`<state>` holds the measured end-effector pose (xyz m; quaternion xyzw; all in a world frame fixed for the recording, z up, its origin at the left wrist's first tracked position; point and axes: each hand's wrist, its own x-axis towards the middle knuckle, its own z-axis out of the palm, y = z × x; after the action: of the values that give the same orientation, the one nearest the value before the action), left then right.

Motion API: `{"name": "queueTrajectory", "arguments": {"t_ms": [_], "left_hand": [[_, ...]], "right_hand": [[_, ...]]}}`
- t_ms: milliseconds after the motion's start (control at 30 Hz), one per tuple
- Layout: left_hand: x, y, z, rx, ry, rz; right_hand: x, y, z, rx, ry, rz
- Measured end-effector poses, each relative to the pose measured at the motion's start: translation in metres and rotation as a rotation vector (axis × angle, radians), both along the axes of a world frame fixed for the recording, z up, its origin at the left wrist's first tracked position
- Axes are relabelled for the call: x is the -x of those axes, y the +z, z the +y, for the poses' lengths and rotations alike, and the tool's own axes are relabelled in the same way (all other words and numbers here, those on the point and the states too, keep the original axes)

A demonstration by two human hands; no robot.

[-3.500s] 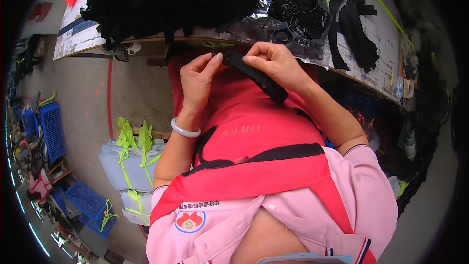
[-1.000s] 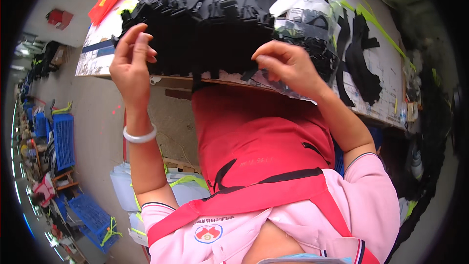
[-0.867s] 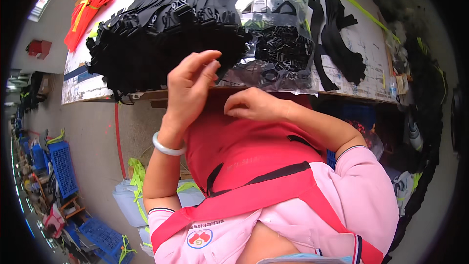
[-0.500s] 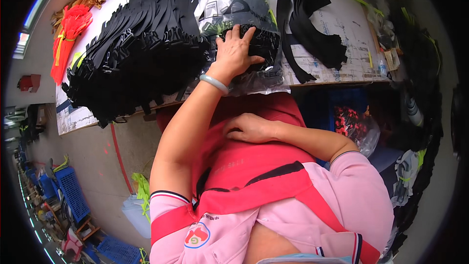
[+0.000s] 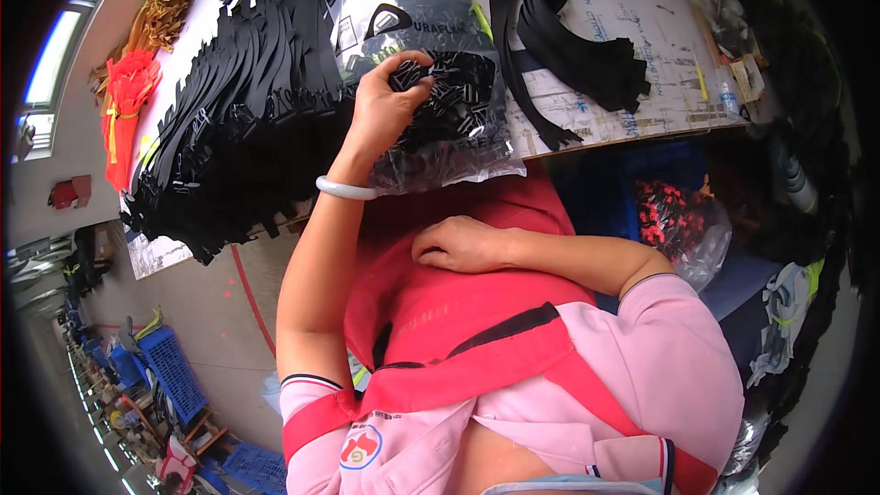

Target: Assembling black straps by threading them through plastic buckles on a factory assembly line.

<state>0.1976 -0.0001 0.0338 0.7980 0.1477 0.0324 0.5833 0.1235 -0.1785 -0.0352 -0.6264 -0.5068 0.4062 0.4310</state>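
Observation:
My left hand (image 5: pixel 383 108) reaches onto the table and rests on a clear plastic bag (image 5: pixel 431 142) full of small black plastic parts, fingers curled into its opening around some of them. A white bangle sits on that wrist. My right hand (image 5: pixel 460 245) lies loosely closed on my red apron (image 5: pixel 440 312) in my lap, with nothing visible in it. A big heap of black straps (image 5: pixel 238 119) lies on the table to the left of the bag.
More black straps (image 5: pixel 559 32) lie on the table's right side over printed paper (image 5: pixel 642 55). Red and tan tassels (image 5: pixel 128 82) hang at the far left. Blue crates (image 5: pixel 170 371) stand on the floor at lower left. A bag of red-and-black parts (image 5: pixel 678 220) sits under the table.
My left hand rose from my lap to the table and settled on the bag of black parts. My right hand dropped from the table edge to the apron.

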Motion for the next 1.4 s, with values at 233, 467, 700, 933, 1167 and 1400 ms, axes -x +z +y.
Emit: {"name": "queueTrajectory", "arguments": {"t_ms": [233, 467, 700, 933, 1167, 1400], "left_hand": [[0.059, 0.017, -0.004, 0.453, 0.034, 0.105], [0.062, 0.025, -0.011, 0.38, -0.024, 0.063], [0.073, 0.025, -0.007, 0.322, -0.132, -0.087], [0.076, 0.033, -0.007, 0.262, -0.184, -0.139], [0.118, 0.004, -0.013, 1.438, -0.164, -0.114], [0.152, -0.022, -0.019, 1.507, 0.073, 0.179]], "right_hand": [[-0.054, 0.061, -0.007, -0.193, -0.693, 0.455], [-0.109, 0.061, 0.006, -0.086, -0.61, 0.843], [-0.114, 0.078, 0.011, 0.021, -0.469, 0.792], [-0.115, 0.075, 0.021, -0.082, -0.423, 0.582], [-0.114, 0.092, -0.001, -0.091, -0.446, 0.577], [-0.084, 0.097, -0.01, 0.23, -0.147, 0.482]]}}
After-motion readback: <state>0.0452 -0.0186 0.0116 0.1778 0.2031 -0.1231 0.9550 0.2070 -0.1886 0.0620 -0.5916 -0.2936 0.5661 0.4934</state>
